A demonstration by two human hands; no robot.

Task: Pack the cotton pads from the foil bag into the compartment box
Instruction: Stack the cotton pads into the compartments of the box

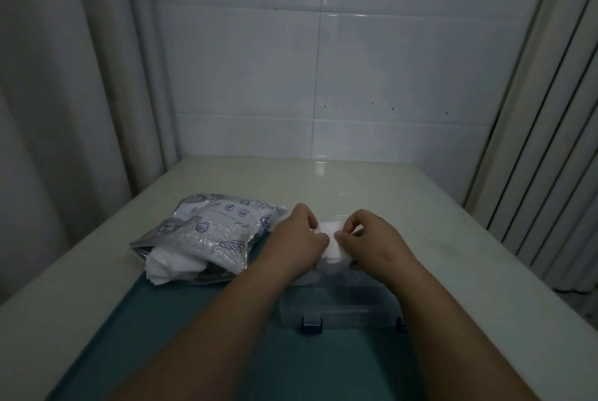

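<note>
The foil bag (213, 234), silver with shell prints, lies on its side at the left, and white cotton pads (171, 266) spill from its open mouth. A clear compartment box (336, 307) with dark blue latches sits at centre right on a teal mat. Above the box's far part, my left hand (299, 235) and my right hand (369, 240) both pinch a small stack of white cotton pads (333, 240) between them. My forearms hide much of the box's inside.
The teal mat (194, 329) covers the near middle of a pale glossy table (453, 239). A white tiled wall stands behind, a curtain hangs at the left and a ribbed panel rises at the right.
</note>
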